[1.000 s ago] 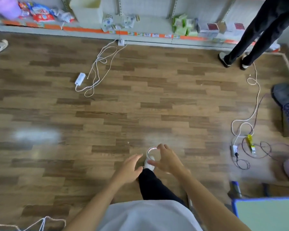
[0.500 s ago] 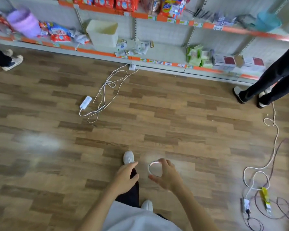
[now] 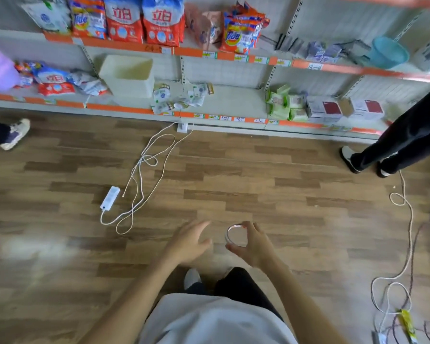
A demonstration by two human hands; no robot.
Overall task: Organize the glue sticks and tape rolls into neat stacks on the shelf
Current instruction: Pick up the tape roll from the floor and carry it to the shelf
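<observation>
Wood floor [image 3: 233,170] w/ shelf [image 3: 233,103] ahead. My right hand [image 3: 255,245] pinches a clear tape roll [image 3: 235,235], held out front; left hand [image 3: 188,240] beside it, fingers loosely spread, holding nothing.

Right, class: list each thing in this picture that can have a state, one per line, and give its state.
right hand: grips the tape roll
tape roll: held in the air above the floor
left hand: fingers spread, holds nothing
cream bin: tipped on its side on the bottom shelf
white cable: loosely tangled on the floor
teal basket: on its side on the upper shelf
</observation>
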